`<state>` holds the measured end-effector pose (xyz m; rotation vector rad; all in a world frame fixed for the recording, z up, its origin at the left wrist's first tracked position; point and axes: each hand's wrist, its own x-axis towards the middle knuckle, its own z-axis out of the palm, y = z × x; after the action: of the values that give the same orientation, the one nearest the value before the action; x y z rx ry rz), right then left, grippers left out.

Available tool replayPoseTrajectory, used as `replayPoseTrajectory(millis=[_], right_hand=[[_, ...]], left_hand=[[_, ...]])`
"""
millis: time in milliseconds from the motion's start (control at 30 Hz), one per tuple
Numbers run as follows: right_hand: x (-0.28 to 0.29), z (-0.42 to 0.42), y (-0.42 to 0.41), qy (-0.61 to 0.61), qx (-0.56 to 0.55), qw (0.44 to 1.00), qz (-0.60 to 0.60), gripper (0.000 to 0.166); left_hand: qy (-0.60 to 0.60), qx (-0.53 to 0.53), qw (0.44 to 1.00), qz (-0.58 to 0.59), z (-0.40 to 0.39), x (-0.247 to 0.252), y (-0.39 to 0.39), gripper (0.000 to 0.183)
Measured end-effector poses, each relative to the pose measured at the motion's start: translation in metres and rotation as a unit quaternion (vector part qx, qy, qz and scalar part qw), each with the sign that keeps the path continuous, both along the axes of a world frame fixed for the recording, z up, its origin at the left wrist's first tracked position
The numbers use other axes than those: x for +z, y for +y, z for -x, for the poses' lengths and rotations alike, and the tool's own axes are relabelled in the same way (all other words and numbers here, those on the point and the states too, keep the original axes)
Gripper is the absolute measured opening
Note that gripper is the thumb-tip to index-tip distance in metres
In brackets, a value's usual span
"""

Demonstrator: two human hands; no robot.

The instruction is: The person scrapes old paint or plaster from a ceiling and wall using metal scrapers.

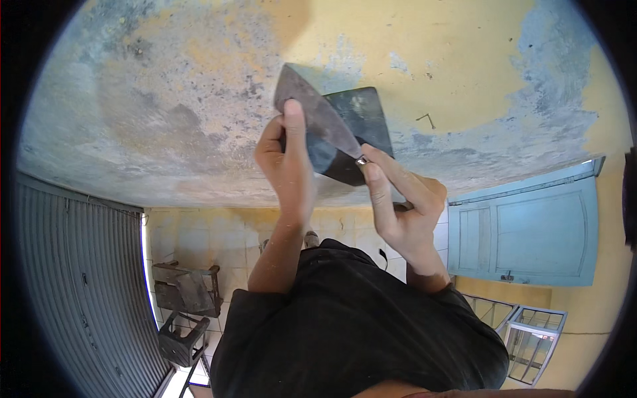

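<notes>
A putty knife (321,112) with a worn grey triangular blade is held up slantwise in front of the wall. My right hand (410,204) grips it at the handle end, thumb and forefinger beside the metal ferrule; the handle itself is mostly hidden. My left hand (291,149) pinches the wide end of the blade, its thumb flat on the face and its fingers curled behind. Behind the blade is a dark, flat plate (366,114) with rounded corners. Its lower left part is covered, and I cannot tell which hand supports it.
The wall (463,64) ahead has patchy yellow and blue-grey paint and a bent nail or hook (427,120). Left stand a corrugated metal shutter (84,278), a wooden stool (186,288) and a dark stool (181,343). Right are a blue door (542,229) and a glass-sided case (532,343).
</notes>
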<state>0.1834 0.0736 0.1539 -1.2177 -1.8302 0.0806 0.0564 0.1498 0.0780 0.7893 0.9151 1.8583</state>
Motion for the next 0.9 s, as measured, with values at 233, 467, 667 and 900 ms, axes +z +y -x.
replayPoseTrajectory(millis=[233,467,667,900], right_hand=[[-0.008,-0.015,-0.005,0.032,-0.015,0.999,-0.010,0.022],[-0.004,-0.018,-0.013,0.022,-0.034,0.999,0.016,0.022],[-0.001,-0.005,-0.008,0.007,-0.015,1.000,-0.002,0.023],[-0.001,-0.012,-0.005,0.017,-0.026,0.999,0.029,0.023]], left_hand=[[0.084,-0.021,0.996,0.038,-0.008,-0.003,-0.004,0.043],[0.088,-0.036,0.995,0.042,-0.006,-0.001,-0.006,0.048],[-0.039,-0.032,0.999,0.017,-0.007,0.007,-0.006,0.045],[-0.038,-0.024,0.999,0.006,-0.010,0.008,-0.002,0.044]])
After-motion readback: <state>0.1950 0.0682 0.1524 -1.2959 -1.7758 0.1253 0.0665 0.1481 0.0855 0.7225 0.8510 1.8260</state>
